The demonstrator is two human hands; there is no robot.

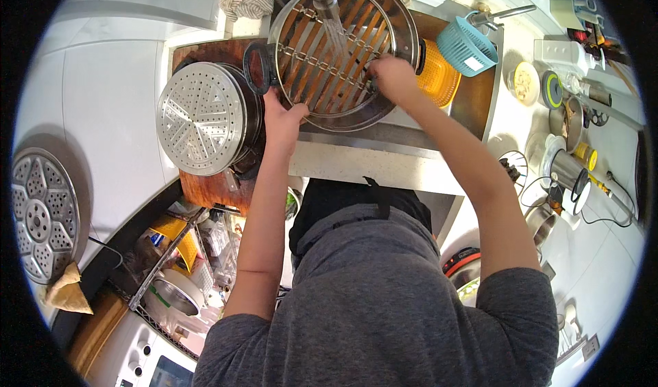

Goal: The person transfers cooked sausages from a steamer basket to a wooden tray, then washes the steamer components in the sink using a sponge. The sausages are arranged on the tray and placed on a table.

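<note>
A large round metal steamer pot (406, 32) with black side handles is tilted over the sink. Inside it lies a rack of parallel bamboo slats (308, 68) joined by metal links. Water runs from the metal faucet (324, 1) onto the slats. My left hand (284, 117) grips the pot's rim beside its left black handle, thumb over the edge. My right hand (393, 76) is curled at the right side of the slats, inside the pot; its fingertips are partly hidden, and whether it holds anything is unclear.
Left of the pot, a perforated steamer tray (200, 120) tops a dark pot on a wooden cutting board (205, 187). At the right are a yellow plastic basket (441, 79) and a hanging blue basket (465, 45). The counter edge (375, 165) runs before me.
</note>
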